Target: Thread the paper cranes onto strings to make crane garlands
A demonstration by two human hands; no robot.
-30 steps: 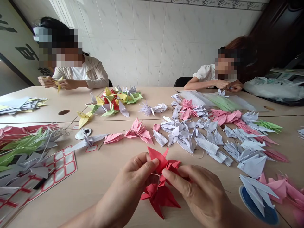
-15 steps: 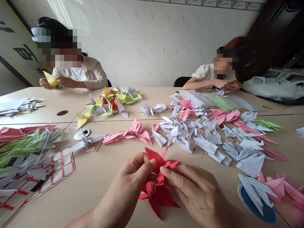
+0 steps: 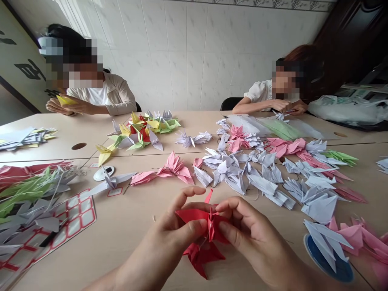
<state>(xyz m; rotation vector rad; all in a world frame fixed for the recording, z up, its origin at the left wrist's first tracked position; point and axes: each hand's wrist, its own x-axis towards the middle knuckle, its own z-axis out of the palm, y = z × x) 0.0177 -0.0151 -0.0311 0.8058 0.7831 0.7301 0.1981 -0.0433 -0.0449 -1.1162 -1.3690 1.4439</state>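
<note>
Between my two hands is a red origami crane (image 3: 211, 226), its wings spread to either side. My left hand (image 3: 178, 230) pinches the left wing, thumb in front and forefinger raised above. On the other wing my right hand (image 3: 242, 226) is closed, thumb at the front and fingertips at the top edge. Below hangs a second red paper crane (image 3: 204, 256), seemingly joined to the upper one by a thin thread. A white paper crane (image 3: 111, 181) and a pink string of cranes (image 3: 174, 167) lie beyond my hands on the table.
Many white folded cranes (image 3: 226, 169) cover the table's right middle. Colourful cranes (image 3: 142, 129) are heaped at the back. A blue round disc (image 3: 339, 266) sits front right, a red-framed label sheet (image 3: 80, 214) at left. Two people (image 3: 118, 93) sit opposite, folding paper.
My hands have shifted grip to the wings of the upper red crane, which now faces me with wings spread. My left forefinger has lifted. The left co-worker's yellow paper has turned.
</note>
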